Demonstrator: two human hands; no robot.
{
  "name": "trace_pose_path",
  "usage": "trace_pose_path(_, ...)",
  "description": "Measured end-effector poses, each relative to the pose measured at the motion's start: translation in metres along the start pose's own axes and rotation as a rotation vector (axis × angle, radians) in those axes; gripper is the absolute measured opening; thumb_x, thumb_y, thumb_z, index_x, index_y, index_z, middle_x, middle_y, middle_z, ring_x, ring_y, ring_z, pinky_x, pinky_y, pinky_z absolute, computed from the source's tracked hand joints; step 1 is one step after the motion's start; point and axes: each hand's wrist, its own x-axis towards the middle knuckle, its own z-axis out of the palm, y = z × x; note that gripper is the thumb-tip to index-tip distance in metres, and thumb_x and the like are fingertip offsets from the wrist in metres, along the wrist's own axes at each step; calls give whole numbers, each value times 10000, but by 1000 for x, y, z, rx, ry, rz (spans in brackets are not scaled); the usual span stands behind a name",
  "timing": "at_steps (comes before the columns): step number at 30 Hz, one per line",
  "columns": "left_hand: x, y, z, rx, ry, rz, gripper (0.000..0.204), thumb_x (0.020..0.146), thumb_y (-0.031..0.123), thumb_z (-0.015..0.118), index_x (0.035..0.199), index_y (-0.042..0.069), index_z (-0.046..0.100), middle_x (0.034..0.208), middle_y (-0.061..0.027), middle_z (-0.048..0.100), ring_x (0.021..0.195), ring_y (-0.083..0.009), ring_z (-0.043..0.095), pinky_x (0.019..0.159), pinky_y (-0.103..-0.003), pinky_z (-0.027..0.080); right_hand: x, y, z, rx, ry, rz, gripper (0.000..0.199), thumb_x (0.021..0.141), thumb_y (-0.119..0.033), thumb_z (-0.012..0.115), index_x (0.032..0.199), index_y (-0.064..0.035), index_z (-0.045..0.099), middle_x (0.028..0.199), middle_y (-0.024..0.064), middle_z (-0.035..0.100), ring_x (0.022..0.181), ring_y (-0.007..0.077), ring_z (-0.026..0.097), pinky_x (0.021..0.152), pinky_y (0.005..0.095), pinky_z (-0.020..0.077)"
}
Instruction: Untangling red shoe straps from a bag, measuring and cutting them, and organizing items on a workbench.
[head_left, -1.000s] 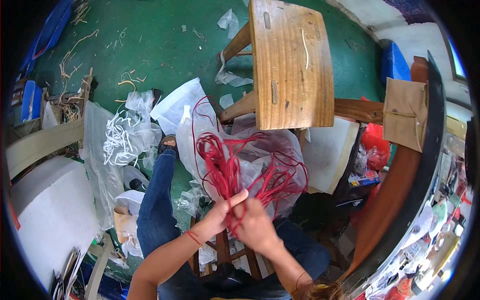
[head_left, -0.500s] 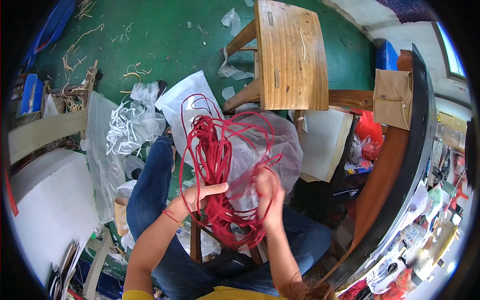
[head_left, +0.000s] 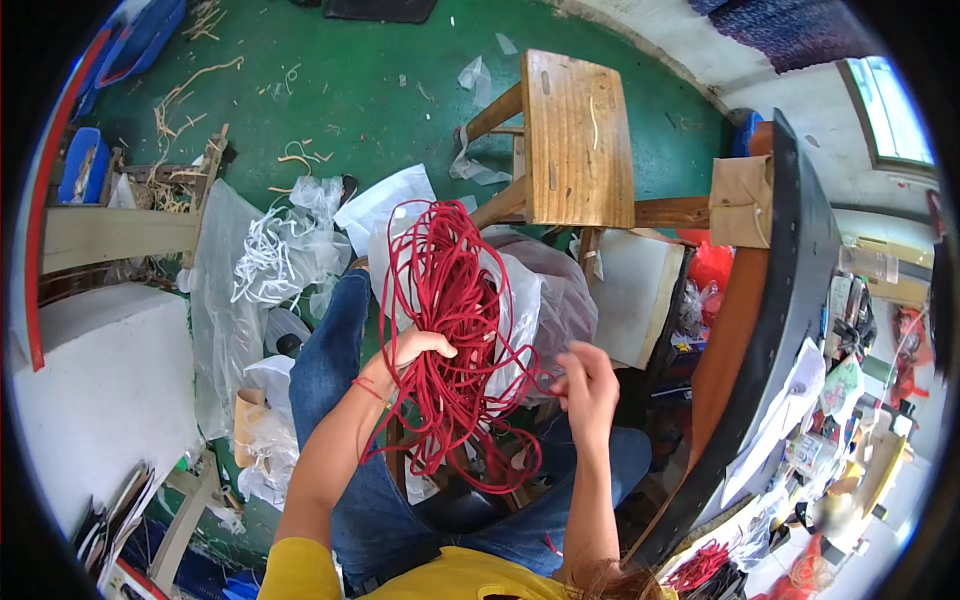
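A big loose bundle of thin red cord (head_left: 455, 290) hangs in many loops above my lap. My left hand (head_left: 420, 348) is closed round its middle, thumb lying across the strands. To the right of the bundle is my right hand (head_left: 588, 385), its fingers curled together in a pinch. A strand of the red cord runs from the bundle to these fingertips. Some loops dangle low between my knees. Behind the bundle, a clear plastic bag (head_left: 565, 300) and a white sheet bag (head_left: 395, 195) are partly covered.
A wooden stool (head_left: 578, 140) stands ahead on the green floor. White cords (head_left: 265, 255) lie on clear plastic to the left, near a white panel (head_left: 105, 390). A black-edged workbench (head_left: 800, 300) curves along my right, with a red plastic bag (head_left: 710, 270) beside it.
My right hand has moved right, away from the bundle, drawing a strand out. The left hand keeps its hold, and the bundle's loops have spread differently. The whole view has shifted slightly.
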Motion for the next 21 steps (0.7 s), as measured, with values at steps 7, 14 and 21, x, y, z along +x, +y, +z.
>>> trace_pose_path(7,-15,-8,13,471,95,-196,385,683,62,615,1063,10,651,935,-90,684,796,-159,644,798,-276,470,36,110,74,-470,-109,-480,457,771,-315,702,1066,16,592,870,155,678,814,287,659,744,355,505)
trace_pose_path(14,-33,-40,21,-272,585,419,427,702,-47,493,1125,-25,542,930,-133,657,804,-277,659,798,-399,546,5,67,-8,245,104,57,259,881,-266,635,869,-12,588,717,-8,565,634,55,477,579,204,398)
trace_pose_path(21,8,-51,118,-132,1091,706,248,794,92,602,1022,-1,577,996,-101,625,877,-189,609,786,-375,507,-11,46,-72,473,-82,102,210,886,-232,632,841,-30,598,713,-31,568,625,35,473,544,196,351)
